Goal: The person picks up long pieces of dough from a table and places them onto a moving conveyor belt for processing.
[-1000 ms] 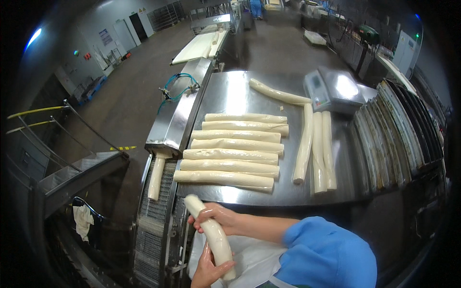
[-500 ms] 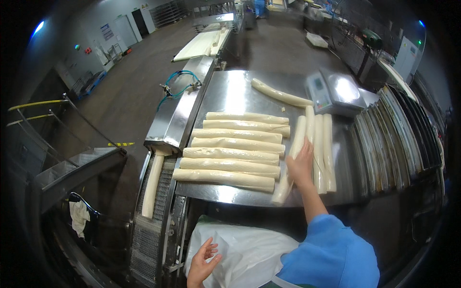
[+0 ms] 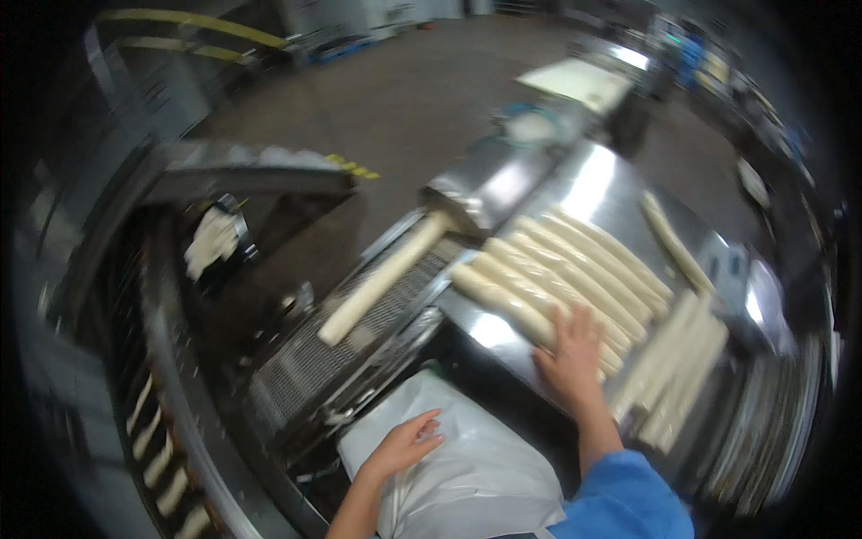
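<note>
Right now the right hand (image 3: 575, 355) lies palm down at the near ends of a row of pale rolls (image 3: 512, 296), its fingers spread apart and clamped on nothing; whether the palm presses on them or hovers just above, I cannot tell. The left hand (image 3: 409, 445) is held over the white apron (image 3: 471, 476), fingers loosely bent and slightly apart, with nothing in its grip. The row lies side by side on the steel table (image 3: 494, 331), slanting down toward the right hand. To its right, a smaller bunch (image 3: 669, 368) lies lengthwise near the table's edge (blur makes its count uncertain), and beyond that one long piece (image 3: 673, 238) slants toward the scale (image 3: 725, 269). Left of the table, a single roll (image 3: 386, 280) lies along the mesh belt (image 3: 287, 386), its far end meeting the steel hood (image 3: 494, 184). Upright trays (image 3: 763, 422) stand packed together at the right, near the scale. A blue sleeve (image 3: 628, 499) covers the right upper arm. Off to the left hangs a pale cloth (image 3: 214, 242), with yellow rails (image 3: 197, 27) farther back and a white conveyor (image 3: 579, 83) beyond the hood.
</note>
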Demonstrator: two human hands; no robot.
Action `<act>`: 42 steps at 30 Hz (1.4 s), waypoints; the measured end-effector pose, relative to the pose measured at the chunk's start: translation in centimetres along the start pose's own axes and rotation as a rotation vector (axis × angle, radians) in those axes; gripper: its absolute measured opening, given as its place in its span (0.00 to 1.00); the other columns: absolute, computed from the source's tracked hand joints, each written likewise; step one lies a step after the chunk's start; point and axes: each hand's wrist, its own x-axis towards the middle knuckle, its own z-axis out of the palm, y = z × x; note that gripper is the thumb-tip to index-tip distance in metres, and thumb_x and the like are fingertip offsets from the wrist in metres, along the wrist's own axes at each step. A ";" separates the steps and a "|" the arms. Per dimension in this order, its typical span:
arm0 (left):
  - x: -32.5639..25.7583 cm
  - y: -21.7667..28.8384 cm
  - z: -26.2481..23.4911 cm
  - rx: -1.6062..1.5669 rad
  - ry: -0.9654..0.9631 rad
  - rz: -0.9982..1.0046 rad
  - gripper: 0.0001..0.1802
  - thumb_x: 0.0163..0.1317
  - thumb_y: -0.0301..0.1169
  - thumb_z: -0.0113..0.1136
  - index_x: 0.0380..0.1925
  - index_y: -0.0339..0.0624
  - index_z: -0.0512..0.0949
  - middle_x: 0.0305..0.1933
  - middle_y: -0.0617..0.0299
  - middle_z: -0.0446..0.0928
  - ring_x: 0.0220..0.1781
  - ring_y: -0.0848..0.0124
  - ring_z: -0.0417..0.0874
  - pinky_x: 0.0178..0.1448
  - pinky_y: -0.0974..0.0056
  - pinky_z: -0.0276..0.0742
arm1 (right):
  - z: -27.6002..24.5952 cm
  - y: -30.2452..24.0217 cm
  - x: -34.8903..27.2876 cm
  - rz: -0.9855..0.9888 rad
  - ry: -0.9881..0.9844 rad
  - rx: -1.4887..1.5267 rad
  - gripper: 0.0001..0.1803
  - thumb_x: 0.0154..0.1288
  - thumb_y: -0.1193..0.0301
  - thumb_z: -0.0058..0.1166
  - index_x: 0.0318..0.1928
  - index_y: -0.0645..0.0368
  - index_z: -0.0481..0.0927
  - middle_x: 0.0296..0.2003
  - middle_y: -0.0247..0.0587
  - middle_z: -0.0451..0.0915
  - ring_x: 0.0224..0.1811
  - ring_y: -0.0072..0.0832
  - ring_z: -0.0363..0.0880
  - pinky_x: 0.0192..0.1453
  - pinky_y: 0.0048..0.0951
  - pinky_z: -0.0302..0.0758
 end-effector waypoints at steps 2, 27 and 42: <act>-0.4 -0.5 -1.1 0.029 0.130 0.021 0.33 0.68 0.38 0.63 0.69 0.38 0.67 0.61 0.48 0.77 0.60 0.60 0.79 0.64 0.60 0.74 | -0.6 0.6 -0.2 -0.034 -0.071 0.034 0.48 0.59 0.47 0.64 0.76 0.45 0.59 0.77 0.57 0.51 0.81 0.55 0.41 0.80 0.63 0.33; 2.4 -6.0 -15.3 0.709 0.888 -0.260 0.32 0.56 0.39 0.69 0.60 0.36 0.75 0.53 0.45 0.80 0.58 0.46 0.78 0.64 0.47 0.70 | -2.5 2.2 -3.0 0.217 -0.001 -0.010 0.58 0.47 0.45 0.72 0.74 0.58 0.60 0.75 0.69 0.47 0.79 0.64 0.39 0.79 0.60 0.42; -6.5 -6.4 -13.4 0.538 0.877 -0.369 0.28 0.54 0.37 0.73 0.52 0.32 0.78 0.49 0.43 0.81 0.49 0.48 0.83 0.55 0.49 0.77 | 1.3 -3.2 -7.2 -0.299 0.123 0.495 0.32 0.54 0.64 0.68 0.60 0.58 0.77 0.65 0.64 0.68 0.72 0.63 0.60 0.73 0.57 0.62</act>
